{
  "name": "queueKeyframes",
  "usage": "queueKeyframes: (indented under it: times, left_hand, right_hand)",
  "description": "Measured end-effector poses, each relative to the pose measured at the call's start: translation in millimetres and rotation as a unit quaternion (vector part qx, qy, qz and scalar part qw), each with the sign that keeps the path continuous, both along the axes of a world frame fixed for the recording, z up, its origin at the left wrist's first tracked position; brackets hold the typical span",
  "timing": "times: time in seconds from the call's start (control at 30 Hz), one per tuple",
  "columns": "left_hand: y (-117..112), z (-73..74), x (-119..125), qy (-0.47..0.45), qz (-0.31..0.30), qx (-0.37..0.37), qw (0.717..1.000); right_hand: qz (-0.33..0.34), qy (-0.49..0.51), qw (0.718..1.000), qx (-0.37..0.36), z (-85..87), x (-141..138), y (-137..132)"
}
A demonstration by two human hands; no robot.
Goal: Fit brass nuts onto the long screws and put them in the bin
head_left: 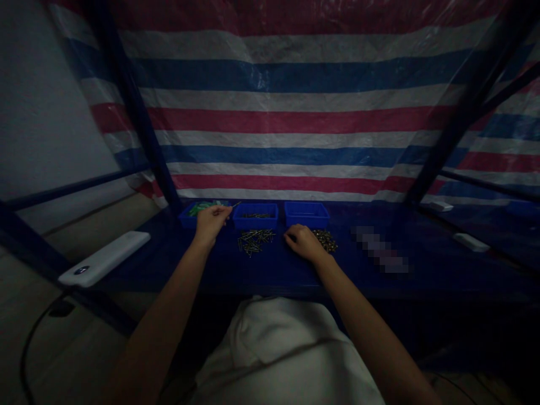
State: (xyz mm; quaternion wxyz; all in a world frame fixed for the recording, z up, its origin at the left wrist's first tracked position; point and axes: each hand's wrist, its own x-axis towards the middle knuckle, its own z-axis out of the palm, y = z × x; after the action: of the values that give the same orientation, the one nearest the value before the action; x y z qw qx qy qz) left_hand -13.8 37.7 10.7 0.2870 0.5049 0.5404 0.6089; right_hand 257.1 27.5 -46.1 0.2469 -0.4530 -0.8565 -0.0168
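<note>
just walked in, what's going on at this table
A person sits or stands at the blue table, left hand pinching a thin metal piece near the left bin and middle bin. The right hand is curled low beside a pile of small brassy bits; whether it holds anything is unclear. Between the hands lies a pile of thin metal pieces, and the right bin stands behind the right hand.

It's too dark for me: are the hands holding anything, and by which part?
The left hand pinches a thin metal rod near one end, the other end sticking out. Whether the right hand holds anything cannot be told.
</note>
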Motion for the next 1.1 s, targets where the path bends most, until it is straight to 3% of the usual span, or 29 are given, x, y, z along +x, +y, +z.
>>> queueKeyframes:
  times: [0.07, 0.17, 0.33, 0.43, 0.53, 0.63, 0.73, 0.83, 0.97, 1.1]
  left_hand:
    - [4.4, 3.7, 15.1, -0.180, -0.055, -0.029, 0.982]
    - [12.5, -2.2, 28.0, -0.381, -0.155, -0.087, 0.907]
    - [9.0, -18.0, 29.7, -0.482, -0.285, -0.023, 0.828]
    - [-0.5, -17.8, 28.6, -0.488, -0.343, 0.028, 0.802]
    - [-2.7, -16.6, 29.1, -0.465, -0.336, 0.040, 0.818]
    - [3.8, -20.0, 29.9, -0.389, -0.259, 0.008, 0.884]
    - [10.1, -25.1, 30.2, -0.279, -0.153, -0.079, 0.945]
    - [10.8, -27.4, 30.0, -0.230, -0.100, -0.114, 0.961]
    - [8.3, -27.7, 28.4, -0.193, -0.066, -0.092, 0.975]
    - [4.6, -30.6, 20.9, -0.012, -0.051, -0.078, 0.996]
  right_hand:
    - [-0.002, 0.000, 1.000, 0.004, -0.3, 0.1, -0.1]
    - [-0.001, -0.004, 1.000, 0.005, -0.3, 0.2, 0.0]
    - [-0.001, 0.002, 1.000, 0.002, 0.3, 0.7, -0.1]
    - [0.002, 0.003, 1.000, 0.001, 0.1, 1.0, 0.3]
    - [0.003, 0.005, 1.000, 0.001, -0.3, 1.2, 0.8]
    - [0.004, 0.009, 1.000, 0.002, -0.5, 1.2, 0.8]
    - [0.006, 0.011, 1.000, 0.004, -0.8, 1.1, 0.7]
    - [0.007, 0.009, 1.000, 0.008, -1.5, 1.1, 1.3]
    - [0.005, 0.001, 1.000, 0.007, -1.5, 1.1, 2.0]
    - [0.003, -0.003, 1.000, 0.005, 0.0, 0.8, 0.8]
